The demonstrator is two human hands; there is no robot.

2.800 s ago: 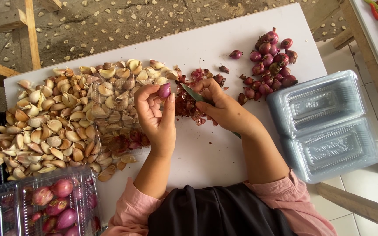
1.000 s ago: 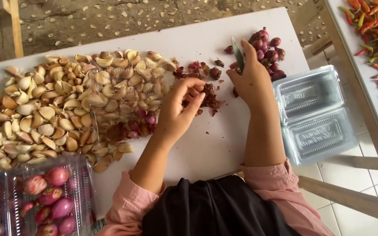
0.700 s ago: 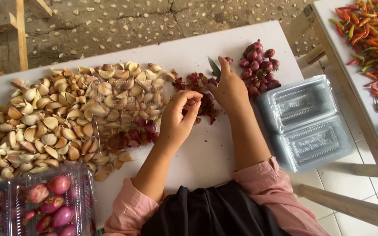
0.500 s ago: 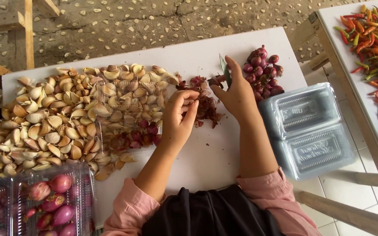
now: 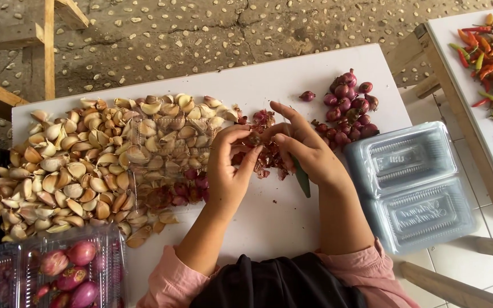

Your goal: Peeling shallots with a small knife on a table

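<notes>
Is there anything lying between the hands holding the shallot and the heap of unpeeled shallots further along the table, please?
Nothing visible blocks it. The left hand and right hand pinch a shallot over purple peel scraps. Between the right hand and the heap of shallots lies only bare white table.

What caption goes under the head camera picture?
Two hands, left and right, peel a small shallot beside a garlic pile on a white table.
</notes>
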